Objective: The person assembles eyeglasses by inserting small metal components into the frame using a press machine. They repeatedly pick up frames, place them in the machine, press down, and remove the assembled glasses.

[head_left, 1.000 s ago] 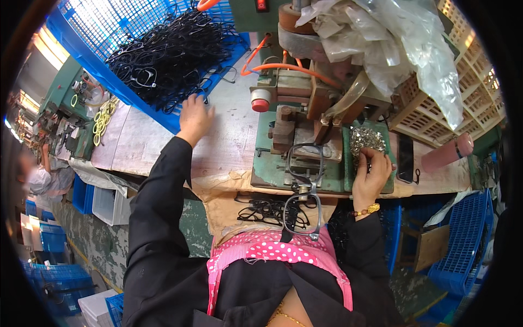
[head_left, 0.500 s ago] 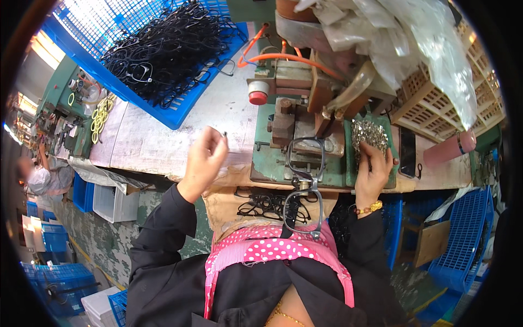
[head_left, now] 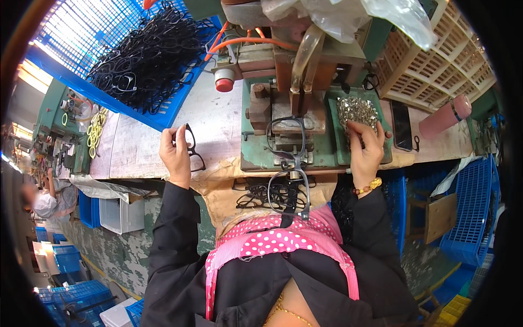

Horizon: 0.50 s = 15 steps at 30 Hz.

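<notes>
Fingers of the left hand (head_left: 177, 155) pinch a black frame (head_left: 192, 147) over the bench (head_left: 131, 150); the right hand (head_left: 367, 150), its hold unclear, meets metal bits (head_left: 357, 110); one grey frame (head_left: 303, 136) occupies the machine (head_left: 260, 102); the basket (head_left: 155, 120) remains heaped.

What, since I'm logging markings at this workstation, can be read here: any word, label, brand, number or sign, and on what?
None: no text can be read with certainty.
Dark glasses frame in the left hand: any print is too small to tell.
Red button: no legible mark.
Phone: dark, no readable text.
Pink bottle: no readable label.
</notes>
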Each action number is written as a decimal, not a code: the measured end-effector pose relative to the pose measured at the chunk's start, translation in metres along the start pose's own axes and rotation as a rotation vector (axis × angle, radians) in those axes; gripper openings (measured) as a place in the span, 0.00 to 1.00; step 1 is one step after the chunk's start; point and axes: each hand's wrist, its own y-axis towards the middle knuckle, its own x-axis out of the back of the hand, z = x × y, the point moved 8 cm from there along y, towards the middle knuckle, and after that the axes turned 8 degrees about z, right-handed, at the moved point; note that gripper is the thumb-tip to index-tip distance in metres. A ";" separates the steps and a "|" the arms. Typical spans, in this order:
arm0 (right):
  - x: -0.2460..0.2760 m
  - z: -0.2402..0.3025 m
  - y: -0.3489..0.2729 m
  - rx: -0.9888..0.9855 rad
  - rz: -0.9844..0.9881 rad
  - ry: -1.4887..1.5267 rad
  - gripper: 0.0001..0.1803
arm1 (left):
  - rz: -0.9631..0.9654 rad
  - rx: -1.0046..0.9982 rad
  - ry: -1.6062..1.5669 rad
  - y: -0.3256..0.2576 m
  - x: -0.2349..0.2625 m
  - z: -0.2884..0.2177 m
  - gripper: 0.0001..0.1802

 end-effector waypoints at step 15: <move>0.003 0.047 0.028 -0.173 0.062 0.621 0.06 | 0.330 0.421 -0.486 -0.032 -0.015 -0.031 0.23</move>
